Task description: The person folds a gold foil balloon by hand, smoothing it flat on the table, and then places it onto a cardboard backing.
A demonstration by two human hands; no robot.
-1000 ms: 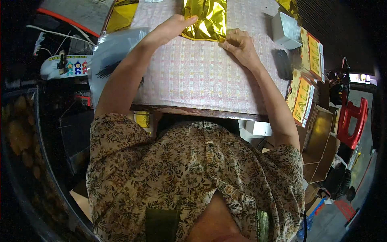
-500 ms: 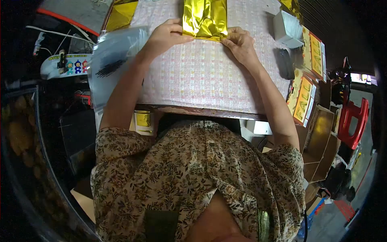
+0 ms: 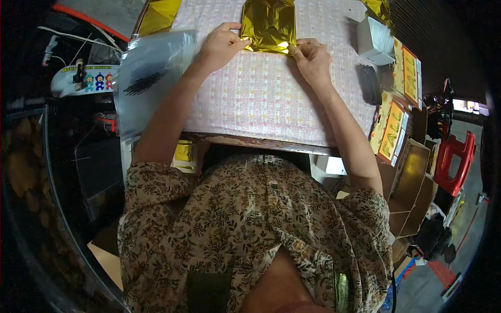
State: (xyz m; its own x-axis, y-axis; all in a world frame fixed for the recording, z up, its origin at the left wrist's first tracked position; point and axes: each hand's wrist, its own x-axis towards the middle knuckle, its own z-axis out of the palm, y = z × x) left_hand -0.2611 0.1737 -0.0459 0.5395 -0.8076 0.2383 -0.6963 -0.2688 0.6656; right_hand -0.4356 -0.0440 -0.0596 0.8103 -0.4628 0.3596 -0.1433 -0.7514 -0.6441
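Gold packet [image 3: 269,23] is being pinched at two corners

I'm watching the person's left grip [image 3: 218,48] closing, thumb and finger, on the packet's near left corner; a second ago its thumb was reaching over the top. The right grip [image 3: 314,57] is staying at the near right corner, squeezing it shut between thumb and finger. The packet is resting on the checked cloth [image 3: 261,99] over the bench [image 3: 250,141], straight ahead of the person. It is looking crinkly and darker gold now, with white glints shining along its near edge.

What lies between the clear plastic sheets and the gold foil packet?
In the head view, the left hand, over patterned tablecloth, lies between the clear plastic sheets and the gold foil packet.
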